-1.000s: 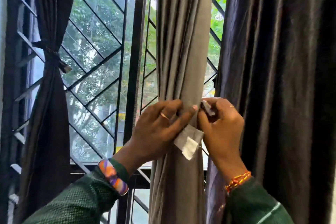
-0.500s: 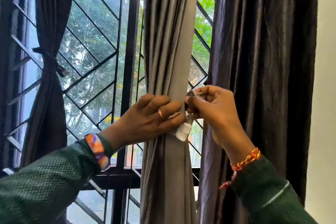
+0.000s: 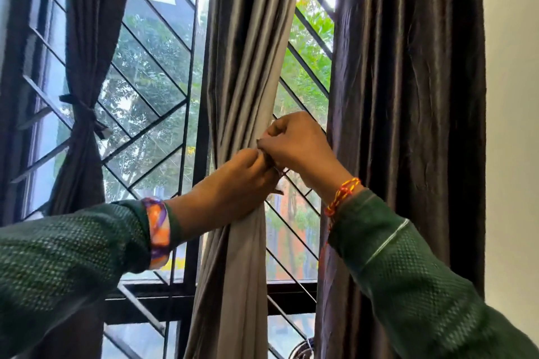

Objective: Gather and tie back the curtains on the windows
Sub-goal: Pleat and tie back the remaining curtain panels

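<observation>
Between window bars, left hand (image 3: 233, 183) fingers clasp the grey curtain (image 3: 248, 67) — right hand (image 3: 297, 146) pinches its tie.

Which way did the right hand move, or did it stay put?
Yes, it moved up. The right hand is now nearer the level of the left curtain's tie and farther above the window's bottom bar.

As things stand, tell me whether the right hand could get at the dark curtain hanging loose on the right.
Probably yes: the dark curtain hangs just beside the right hand with nothing between, though that hand is busy pinching the tie.
</observation>
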`<state>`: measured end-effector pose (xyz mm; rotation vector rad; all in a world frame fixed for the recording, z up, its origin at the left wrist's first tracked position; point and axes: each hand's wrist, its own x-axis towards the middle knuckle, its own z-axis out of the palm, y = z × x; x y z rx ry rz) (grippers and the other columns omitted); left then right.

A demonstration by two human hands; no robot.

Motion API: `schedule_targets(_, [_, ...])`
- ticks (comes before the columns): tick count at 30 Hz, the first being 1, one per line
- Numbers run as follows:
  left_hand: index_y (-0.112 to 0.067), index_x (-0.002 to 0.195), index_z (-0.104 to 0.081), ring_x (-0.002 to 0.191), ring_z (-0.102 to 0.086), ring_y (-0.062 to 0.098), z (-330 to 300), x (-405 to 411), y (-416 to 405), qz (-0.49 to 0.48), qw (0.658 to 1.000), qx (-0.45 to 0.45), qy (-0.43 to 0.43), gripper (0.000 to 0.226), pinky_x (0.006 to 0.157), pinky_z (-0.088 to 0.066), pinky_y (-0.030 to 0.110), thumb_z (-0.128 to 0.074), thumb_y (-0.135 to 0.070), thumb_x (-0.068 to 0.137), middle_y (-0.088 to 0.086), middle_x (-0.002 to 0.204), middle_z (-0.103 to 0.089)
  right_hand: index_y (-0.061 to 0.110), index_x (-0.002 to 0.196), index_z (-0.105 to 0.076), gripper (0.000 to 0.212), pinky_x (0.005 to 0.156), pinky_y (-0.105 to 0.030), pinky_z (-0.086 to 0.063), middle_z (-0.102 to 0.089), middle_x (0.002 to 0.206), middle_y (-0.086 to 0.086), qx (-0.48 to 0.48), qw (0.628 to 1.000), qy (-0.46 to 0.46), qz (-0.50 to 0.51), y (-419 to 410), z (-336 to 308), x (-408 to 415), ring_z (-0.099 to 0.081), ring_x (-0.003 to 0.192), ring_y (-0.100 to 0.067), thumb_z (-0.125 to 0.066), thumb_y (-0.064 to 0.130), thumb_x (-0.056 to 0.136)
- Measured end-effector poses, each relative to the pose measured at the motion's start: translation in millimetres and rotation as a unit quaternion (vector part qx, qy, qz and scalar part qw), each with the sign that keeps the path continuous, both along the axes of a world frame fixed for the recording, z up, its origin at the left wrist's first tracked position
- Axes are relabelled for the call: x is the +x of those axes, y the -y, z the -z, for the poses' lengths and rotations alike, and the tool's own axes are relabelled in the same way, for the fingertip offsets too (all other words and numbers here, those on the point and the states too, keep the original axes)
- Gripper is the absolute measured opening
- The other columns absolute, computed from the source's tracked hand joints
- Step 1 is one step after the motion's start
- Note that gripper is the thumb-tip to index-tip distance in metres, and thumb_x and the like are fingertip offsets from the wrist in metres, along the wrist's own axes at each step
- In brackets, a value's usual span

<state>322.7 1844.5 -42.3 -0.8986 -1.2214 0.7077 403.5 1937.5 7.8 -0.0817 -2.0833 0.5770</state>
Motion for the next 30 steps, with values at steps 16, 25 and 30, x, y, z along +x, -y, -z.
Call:
schedule_targets(16, [-0.02,0.133,-0.034,0.109,-0.055,0.027,-20,8,28,-0.042,0.921,0.198,0.334,0.043,0.073,-0.043,0.034,-0.041,-0.026,0.091,0.004,0.114,-0.061,0.017,0.097,-0.067,0.023,0.067,-0.044,-0.058,-0.062,0.068,0.003,-0.067,0.972,-0.02,-0.226,-1,59,-16,-0.064,0.065,-0.018,-0.073,0.015,0.075])
schedule_targets(25, [-0.009,0.086,-0.051,0.057,-0.062,0.033,7,2,27,0.135,0.867,0.356,0.322,0.026,0.04,-0.036,0.029,-0.065,-0.024,0.069,0.012,0.062,-0.061,0.009,0.085,-0.071,0.007,0.049,-0.026,-0.05,-0.064,0.068,-0.006,-0.177,0.945,-0.085,-0.263,-9,37,-34,-0.062,0.06,-0.01,-0.065,0.012,0.086])
schedule_targets(30, [-0.008,0.108,-0.054,0.054,-0.058,0.026,11,-19,30,0.143,0.941,0.287,0.109,0.033,0.035,-0.036,0.026,-0.062,-0.017,0.077,0.007,0.062,-0.06,0.006,0.069,-0.064,0.013,0.046,-0.021,-0.047,-0.058,0.059,-0.009,-0.219,0.931,-0.061,-0.286,0,24,-46,-0.055,0.048,-0.013,-0.071,0.007,0.08])
